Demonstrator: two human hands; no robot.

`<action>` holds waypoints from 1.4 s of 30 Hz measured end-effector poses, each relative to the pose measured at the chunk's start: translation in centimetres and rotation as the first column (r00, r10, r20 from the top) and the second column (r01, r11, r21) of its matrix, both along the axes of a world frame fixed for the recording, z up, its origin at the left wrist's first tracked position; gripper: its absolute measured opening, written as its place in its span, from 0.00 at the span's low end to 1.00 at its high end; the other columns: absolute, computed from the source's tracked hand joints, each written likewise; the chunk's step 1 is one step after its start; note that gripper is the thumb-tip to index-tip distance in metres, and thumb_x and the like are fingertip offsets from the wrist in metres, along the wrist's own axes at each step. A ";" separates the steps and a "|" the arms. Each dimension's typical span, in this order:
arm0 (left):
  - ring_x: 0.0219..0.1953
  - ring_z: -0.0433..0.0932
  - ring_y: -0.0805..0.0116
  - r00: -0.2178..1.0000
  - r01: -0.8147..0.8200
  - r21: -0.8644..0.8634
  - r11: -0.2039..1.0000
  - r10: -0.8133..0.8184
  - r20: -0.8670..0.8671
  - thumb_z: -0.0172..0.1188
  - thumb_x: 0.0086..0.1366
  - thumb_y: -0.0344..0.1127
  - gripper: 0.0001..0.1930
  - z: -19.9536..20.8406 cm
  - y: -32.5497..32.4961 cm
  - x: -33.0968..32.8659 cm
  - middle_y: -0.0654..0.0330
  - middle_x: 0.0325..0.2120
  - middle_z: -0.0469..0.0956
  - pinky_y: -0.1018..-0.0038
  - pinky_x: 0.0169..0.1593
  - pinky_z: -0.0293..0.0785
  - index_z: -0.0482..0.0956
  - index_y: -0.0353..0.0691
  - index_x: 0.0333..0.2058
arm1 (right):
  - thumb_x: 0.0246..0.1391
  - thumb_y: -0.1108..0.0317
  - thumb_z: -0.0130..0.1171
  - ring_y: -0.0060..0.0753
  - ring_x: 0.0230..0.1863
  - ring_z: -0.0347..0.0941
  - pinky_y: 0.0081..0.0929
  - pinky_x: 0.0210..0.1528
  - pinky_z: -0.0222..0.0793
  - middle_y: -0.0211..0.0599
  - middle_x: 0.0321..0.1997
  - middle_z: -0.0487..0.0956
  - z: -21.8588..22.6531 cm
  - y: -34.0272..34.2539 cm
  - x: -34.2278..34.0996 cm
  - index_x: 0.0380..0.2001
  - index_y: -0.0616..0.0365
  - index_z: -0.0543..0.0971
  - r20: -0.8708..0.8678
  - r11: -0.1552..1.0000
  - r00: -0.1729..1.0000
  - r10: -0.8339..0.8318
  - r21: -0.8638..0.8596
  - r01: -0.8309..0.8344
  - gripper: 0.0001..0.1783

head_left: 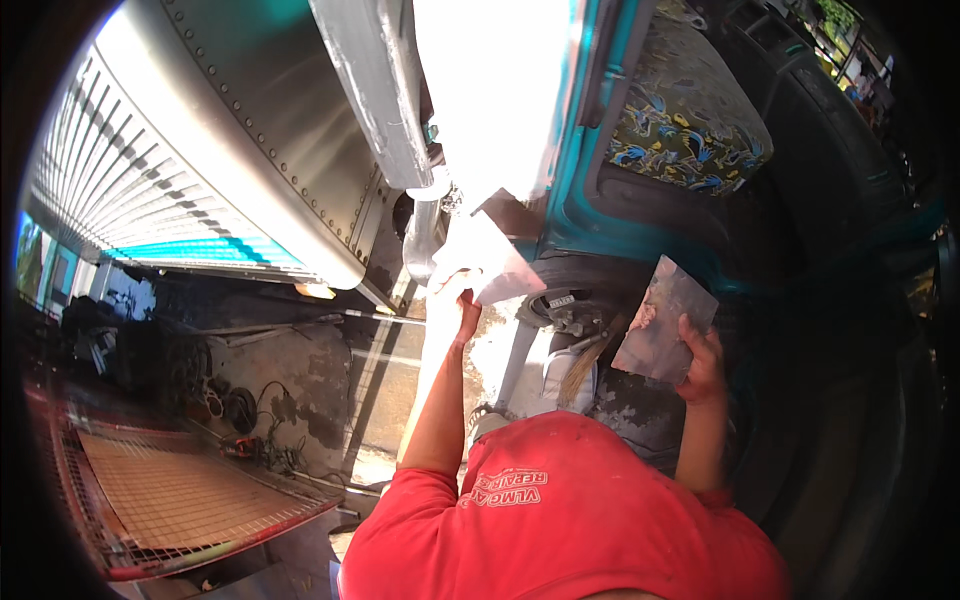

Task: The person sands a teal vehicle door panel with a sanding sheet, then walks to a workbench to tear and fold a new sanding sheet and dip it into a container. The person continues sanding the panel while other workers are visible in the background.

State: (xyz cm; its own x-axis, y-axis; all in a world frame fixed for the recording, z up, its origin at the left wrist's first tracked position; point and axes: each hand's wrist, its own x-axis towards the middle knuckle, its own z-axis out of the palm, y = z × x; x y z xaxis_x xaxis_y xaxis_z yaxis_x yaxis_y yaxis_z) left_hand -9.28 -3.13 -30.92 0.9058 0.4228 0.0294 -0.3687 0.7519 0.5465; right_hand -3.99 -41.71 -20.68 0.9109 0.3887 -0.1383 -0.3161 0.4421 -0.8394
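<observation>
My left hand (458,300) is closed on the lower edge of a pale flat sheet (495,255), held up in strong sunlight beside a teal vehicle door frame. Glare washes out much of that sheet and part of the hand. On the right, my right hand (703,360) grips a second thin plate (660,315) by its right edge, thumb across its face. This plate is grey, roughly rectangular, tilted, with brownish-pink smears on its surface. The two pieces are apart from each other.
The teal door frame (572,205) stands ahead, with a patterned seat (685,125) inside. A riveted metal panel (290,130) and a grey post (370,85) rise at left. Straw bristles (583,372) show below the right plate. A wire-mesh frame (190,490) lies lower left, near cables.
</observation>
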 end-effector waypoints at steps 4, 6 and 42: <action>0.53 0.84 0.65 0.874 0.319 0.120 0.940 -0.243 -0.420 0.63 0.75 0.30 0.14 -6.3 -3.3 -4.9 0.59 0.51 0.86 0.65 0.58 0.79 0.81 0.38 0.57 | 0.67 0.62 0.69 0.30 0.53 0.84 0.34 0.57 0.81 0.35 0.52 0.86 -1.1 -2.0 -2.1 0.59 0.61 0.81 -0.067 0.995 0.993 -0.097 -0.031 0.096 0.22; 0.56 0.82 0.65 0.769 0.448 0.107 0.888 -0.322 -0.553 0.61 0.78 0.32 0.17 -7.9 -4.2 -5.0 0.59 0.56 0.83 0.66 0.61 0.76 0.78 0.35 0.62 | 0.67 0.64 0.69 0.28 0.53 0.84 0.30 0.58 0.81 0.34 0.52 0.87 -1.7 -2.2 -4.0 0.58 0.62 0.82 -0.074 0.990 0.989 -0.131 0.033 0.134 0.20; 0.56 0.84 0.39 -0.011 -0.203 0.833 -0.515 -0.849 -0.528 0.68 0.67 0.35 0.29 2.2 -27.1 -16.4 0.36 0.53 0.83 0.56 0.58 0.80 0.76 0.41 0.67 | 0.60 0.58 0.76 0.32 0.65 0.67 0.36 0.69 0.57 0.32 0.54 0.84 1.8 -7.9 -47.7 0.39 0.58 0.93 0.552 -0.063 -0.088 -0.829 0.064 0.996 0.14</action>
